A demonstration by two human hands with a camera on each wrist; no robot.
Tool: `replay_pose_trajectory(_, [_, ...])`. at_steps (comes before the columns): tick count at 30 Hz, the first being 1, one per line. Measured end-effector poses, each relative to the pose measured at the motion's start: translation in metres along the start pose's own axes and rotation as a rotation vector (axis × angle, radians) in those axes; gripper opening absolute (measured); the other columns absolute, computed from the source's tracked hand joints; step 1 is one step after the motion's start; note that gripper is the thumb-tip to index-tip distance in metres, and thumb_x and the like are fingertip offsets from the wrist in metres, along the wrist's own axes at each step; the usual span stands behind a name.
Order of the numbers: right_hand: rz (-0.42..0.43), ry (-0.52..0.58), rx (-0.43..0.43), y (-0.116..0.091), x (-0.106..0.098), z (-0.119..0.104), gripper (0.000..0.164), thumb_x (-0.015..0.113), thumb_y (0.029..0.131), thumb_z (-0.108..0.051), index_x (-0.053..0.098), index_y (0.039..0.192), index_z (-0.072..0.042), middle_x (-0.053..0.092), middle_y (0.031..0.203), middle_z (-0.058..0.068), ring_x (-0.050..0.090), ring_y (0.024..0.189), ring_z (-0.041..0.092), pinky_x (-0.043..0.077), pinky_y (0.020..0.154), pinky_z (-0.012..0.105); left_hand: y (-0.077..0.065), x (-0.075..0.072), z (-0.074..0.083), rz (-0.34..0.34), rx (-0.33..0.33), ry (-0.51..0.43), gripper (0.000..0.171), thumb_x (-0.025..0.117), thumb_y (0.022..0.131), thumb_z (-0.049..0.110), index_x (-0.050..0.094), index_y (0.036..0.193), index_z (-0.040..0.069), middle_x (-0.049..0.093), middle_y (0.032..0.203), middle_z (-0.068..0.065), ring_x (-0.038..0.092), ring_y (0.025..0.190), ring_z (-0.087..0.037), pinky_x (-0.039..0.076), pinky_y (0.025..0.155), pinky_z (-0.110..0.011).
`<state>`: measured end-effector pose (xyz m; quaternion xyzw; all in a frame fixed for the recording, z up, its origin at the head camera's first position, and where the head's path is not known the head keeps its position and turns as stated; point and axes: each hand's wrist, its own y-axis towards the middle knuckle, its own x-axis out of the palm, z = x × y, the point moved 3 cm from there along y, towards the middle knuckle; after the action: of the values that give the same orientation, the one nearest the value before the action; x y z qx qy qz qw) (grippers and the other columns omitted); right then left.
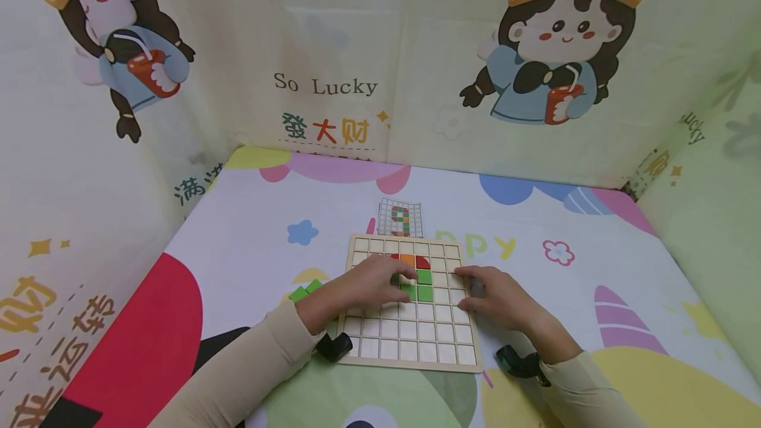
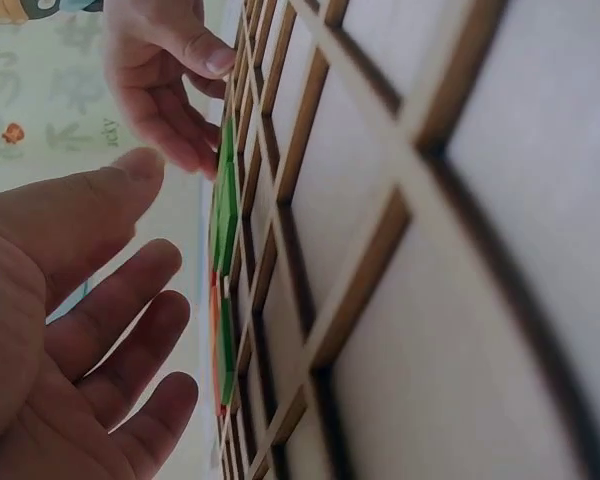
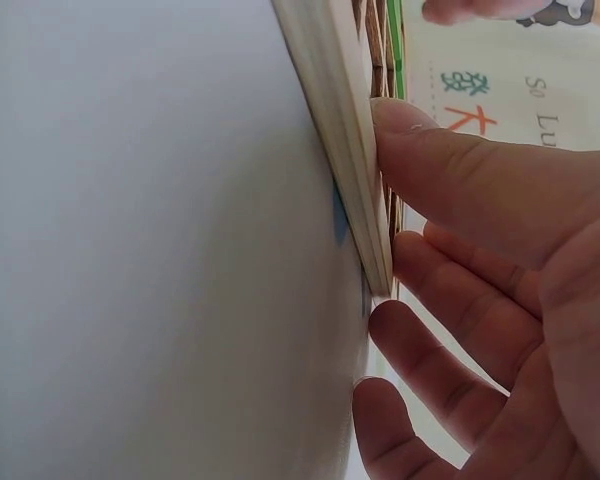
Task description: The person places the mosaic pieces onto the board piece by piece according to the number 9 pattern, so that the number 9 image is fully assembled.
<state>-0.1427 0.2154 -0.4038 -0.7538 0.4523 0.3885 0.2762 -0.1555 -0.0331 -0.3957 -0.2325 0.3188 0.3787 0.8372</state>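
A wooden grid board lies on the table, with green tiles, an orange tile and a red rounded tile set in its upper middle cells. My left hand hovers over those tiles and partly hides them. In the left wrist view its fingers are spread and relaxed, with nothing between them and the thumb. At the board's right edge rests my right hand. Its thumb touches the rim in the right wrist view, the fingers loosely bent alongside.
Loose green tiles lie left of the board, partly behind the left forearm. A small printed card with a coloured grid pattern sits just beyond the board's far edge. A patterned cloth covers the table; printed curtains surround it.
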Motion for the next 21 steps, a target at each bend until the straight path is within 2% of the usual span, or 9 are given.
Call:
replay_pose_trajectory(4, [-0.002, 0.002, 0.004, 0.001, 0.000, 0.001, 0.057, 0.080, 0.085, -0.017, 0.060, 0.134, 0.000, 0.060, 0.132, 0.019, 0.050, 0.126, 0.043, 0.039, 0.102, 0.059, -0.003, -0.006, 0.000, 0.021, 0.008, -0.004, 0.038, 0.079, 0.088, 0.023, 0.071, 0.125, 0.020, 0.068, 0.118, 0.009, 0.057, 0.113, -0.015, 0.049, 0.093, -0.034])
replay_pose_trajectory(11, [-0.005, -0.001, 0.007, 0.000, 0.001, 0.002, 0.057, 0.080, 0.084, -0.016, 0.059, 0.135, 0.000, 0.059, 0.133, 0.020, 0.050, 0.126, 0.044, 0.039, 0.103, 0.059, -0.013, -0.020, -0.001, 0.069, 0.025, 0.011, 0.037, 0.080, 0.087, 0.022, 0.072, 0.123, 0.019, 0.066, 0.125, 0.004, 0.055, 0.122, -0.019, 0.047, 0.099, -0.039])
replay_pose_trajectory(16, [-0.002, -0.002, 0.001, 0.000, 0.002, 0.002, 0.056, 0.080, 0.085, -0.016, 0.059, 0.134, 0.000, 0.059, 0.133, 0.020, 0.050, 0.126, 0.044, 0.039, 0.102, 0.059, -0.020, -0.029, -0.006, 0.106, -0.020, -0.044, 0.037, 0.080, 0.087, 0.021, 0.072, 0.124, 0.019, 0.065, 0.128, 0.002, 0.053, 0.125, -0.022, 0.047, 0.099, -0.041])
replay_pose_trajectory(21, [-0.006, -0.005, 0.007, 0.000, 0.001, 0.002, 0.056, 0.080, 0.085, -0.017, 0.059, 0.135, 0.000, 0.059, 0.133, 0.019, 0.050, 0.127, 0.043, 0.039, 0.103, 0.059, -0.029, -0.037, -0.012, 0.135, -0.068, -0.048, 0.037, 0.079, 0.087, 0.023, 0.072, 0.123, 0.021, 0.063, 0.130, 0.002, 0.050, 0.127, -0.024, 0.049, 0.096, -0.041])
